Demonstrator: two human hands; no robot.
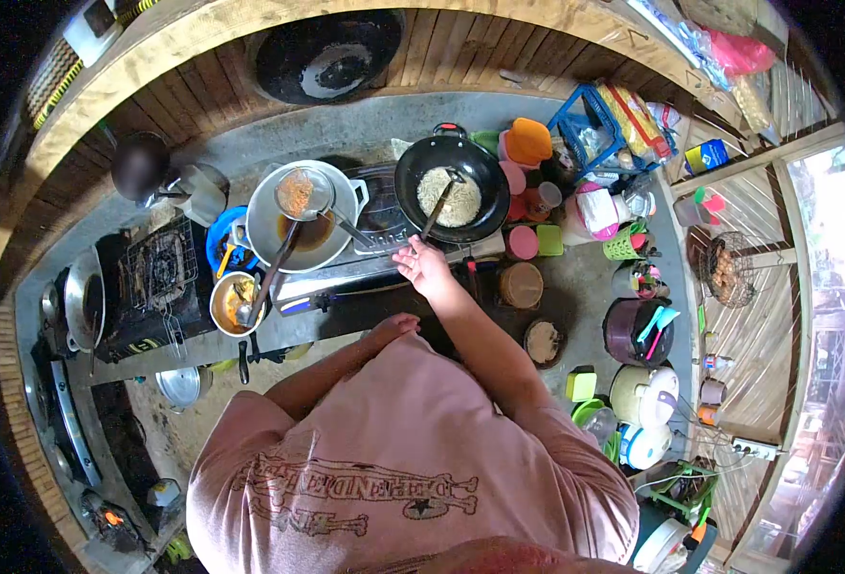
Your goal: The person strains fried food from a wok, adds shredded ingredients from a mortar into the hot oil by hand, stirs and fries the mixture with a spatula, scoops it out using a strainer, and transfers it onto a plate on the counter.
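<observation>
My right hand (pixel 423 267) is in front of the stove with its fingers apart, close to the handle end of a ladle-like utensil (pixel 438 208). I cannot tell whether a fingertip touches it. The utensil leans in a black wok (pixel 492 182) that holds a pale, grainy food (pixel 461 204). Low against my shirt rests my left hand (pixel 394 329), fingers loosely extended, with nothing visible in it. Left of the wok, a large silver pot (pixel 267 251) contains brown liquid, and a strainer (pixel 305 194) with orange-brown bits lies over it, along with a long-handled utensil (pixel 276 264).
A small pan (pixel 230 320) of yellowish food with a spoon stands at the counter's front edge, beside a blue bowl (pixel 217 251). Lidded containers (pixel 522 242) crowd the right side. A grill rack (pixel 161 263) lies far left. A bowl of pale powder (pixel 543 342) sits right of me.
</observation>
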